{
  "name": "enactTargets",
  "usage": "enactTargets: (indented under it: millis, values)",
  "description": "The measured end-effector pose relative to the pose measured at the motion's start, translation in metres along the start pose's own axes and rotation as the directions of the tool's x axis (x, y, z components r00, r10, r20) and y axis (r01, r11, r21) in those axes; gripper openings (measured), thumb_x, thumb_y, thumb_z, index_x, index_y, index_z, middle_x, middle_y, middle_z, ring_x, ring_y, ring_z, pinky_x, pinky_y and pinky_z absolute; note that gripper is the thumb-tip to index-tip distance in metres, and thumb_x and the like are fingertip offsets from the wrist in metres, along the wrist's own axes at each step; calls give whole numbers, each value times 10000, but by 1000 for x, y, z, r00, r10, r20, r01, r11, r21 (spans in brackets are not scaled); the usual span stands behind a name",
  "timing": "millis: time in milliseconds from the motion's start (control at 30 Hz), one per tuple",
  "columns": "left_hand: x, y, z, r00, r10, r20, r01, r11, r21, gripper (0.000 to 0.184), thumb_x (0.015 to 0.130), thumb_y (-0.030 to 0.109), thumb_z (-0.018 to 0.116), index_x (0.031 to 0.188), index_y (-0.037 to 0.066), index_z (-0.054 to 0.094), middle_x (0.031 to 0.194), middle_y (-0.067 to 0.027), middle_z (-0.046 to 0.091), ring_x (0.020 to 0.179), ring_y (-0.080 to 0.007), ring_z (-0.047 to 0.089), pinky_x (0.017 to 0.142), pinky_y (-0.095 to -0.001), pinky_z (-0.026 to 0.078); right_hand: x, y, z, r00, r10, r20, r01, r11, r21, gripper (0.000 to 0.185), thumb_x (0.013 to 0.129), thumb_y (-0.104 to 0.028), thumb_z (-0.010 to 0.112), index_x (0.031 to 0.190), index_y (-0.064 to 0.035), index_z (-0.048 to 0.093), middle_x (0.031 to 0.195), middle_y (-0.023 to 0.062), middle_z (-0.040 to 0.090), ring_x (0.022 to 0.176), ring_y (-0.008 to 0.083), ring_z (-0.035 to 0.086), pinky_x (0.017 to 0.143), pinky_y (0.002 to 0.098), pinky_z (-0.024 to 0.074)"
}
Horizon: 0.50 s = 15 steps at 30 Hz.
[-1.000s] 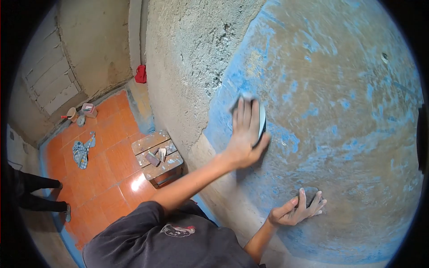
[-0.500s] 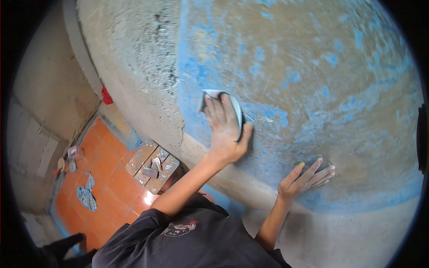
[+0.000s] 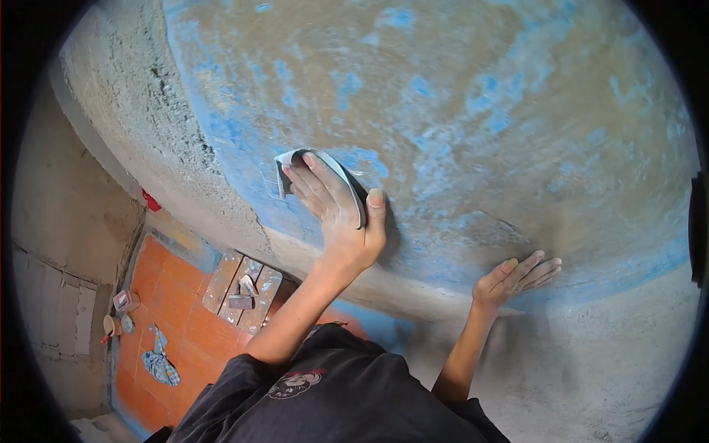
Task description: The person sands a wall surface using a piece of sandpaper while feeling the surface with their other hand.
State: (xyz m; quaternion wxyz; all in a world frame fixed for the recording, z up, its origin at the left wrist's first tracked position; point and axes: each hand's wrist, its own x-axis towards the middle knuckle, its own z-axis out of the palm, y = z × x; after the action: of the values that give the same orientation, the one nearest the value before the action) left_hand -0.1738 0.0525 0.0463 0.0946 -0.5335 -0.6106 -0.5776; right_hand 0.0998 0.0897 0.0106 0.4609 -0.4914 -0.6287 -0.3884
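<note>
A folded sheet of sandpaper [image 3: 346,181], pale on one face and dark on the other, curls around the fingers of my left hand [image 3: 341,223]. That hand lies against the wall [image 3: 443,140], where blue paint shows in patches through a grey-brown surface. Its thumb sticks out to the right, apart from the fingers. Lower and to the right, my right hand [image 3: 515,279] has its fingers stretched out along the wall near its lower blue edge, holding nothing. Whether the whole right palm touches the wall, I cannot tell.
Below left, a wooden slatted stool [image 3: 229,284] bears some small pieces on top. A patterned cloth [image 3: 160,365] lies on the orange tiled floor [image 3: 177,303]. Containers [image 3: 125,301] stand by the far wall. A red item [image 3: 151,200] sits beside a rough plaster strip [image 3: 159,111].
The view has shifted and tilted, so the wall appears farther left. My left hand with the sandpaper appears lower and more to the left. My right hand stays low on the wall, fingers outstretched.
</note>
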Motion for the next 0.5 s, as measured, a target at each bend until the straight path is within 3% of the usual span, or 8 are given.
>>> enactTargets:
  millis: [33, 133, 233, 300, 367, 467, 500]
  values:
    - [-9, 6, 10, 1000, -3, 2, 3, 1000, 5, 963, 983, 438, 472, 1422, -241, -52, 1411, -555, -97, 1327, -708, -128, 1067, -736, -36, -1, 7, -1, 1000, -8, 5, 8, 1000, 4, 544, 1058, -298, 278, 1555, -82, 247, 1614, 253, 91, 1492, 449, 55, 1180, 584, 48]
    - [-103, 17, 62, 887, -36, 461, -13, 995, 103, 963, 980, 440, 481, 1422, -245, -33, 1406, -561, -80, 1306, -736, -108, 1060, -748, -16, -2, 28, -7, 1000, -21, 15, 21, 1000, 5, 544, 1051, -281, 292, 1557, -87, 247, 1614, 262, 78, 1492, 455, 45, 1176, 591, 46]
    - [-120, 40, 77, 941, 66, 332, -75, 997, 15, 961, 975, 437, 497, 1418, -252, -5, 1393, -574, -64, 1281, -763, -95, 1052, -760, 2, 5, 53, -9, 1000, 1, -2, -1, 1000, -1, 545, 1051, -283, 291, 1555, -79, 249, 1613, 263, 76, 1490, 459, 52, 1178, 589, 52]
    - [-82, 55, 69, 972, 109, 208, -104, 994, -36, 947, 965, 412, 521, 1432, -238, 16, 1419, -552, -58, 1314, -729, -101, 1065, -746, -7, 7, 70, -17, 998, 56, 5, -56, 998, 14, 546, 1052, -284, 292, 1553, -72, 248, 1611, 266, 79, 1487, 463, 58, 1178, 588, 58]
    - [-20, 86, 42, 986, 145, 87, -148, 989, 29, 951, 947, 392, 547, 1451, -214, 13, 1455, -518, -53, 1357, -682, -94, 1082, -726, -6, 5, 89, -22, 998, 68, 11, -68, 997, 22, 547, 1051, -282, 292, 1552, -67, 248, 1608, 272, 84, 1486, 464, 62, 1177, 592, 71]
    - [-6, 113, 51, 993, 121, -13, -119, 988, 96, 945, 933, 377, 561, 1464, -197, 29, 1479, -491, -43, 1389, -641, -84, 1094, -712, -1, 0, 108, -30, 995, 98, 35, -99, 995, 34, 550, 1059, -297, 286, 1543, -39, 253, 1605, 271, 102, 1487, 452, 83, 1183, 575, 101]
    - [-42, 112, 73, 991, 83, 109, -95, 990, 105, 934, 931, 391, 566, 1451, -209, 74, 1463, -504, 4, 1374, -665, -45, 1087, -724, 23, -1, 113, -33, 993, 110, 43, -111, 993, 37, 552, 1063, -305, 282, 1539, -27, 256, 1604, 269, 110, 1487, 445, 92, 1187, 565, 112]
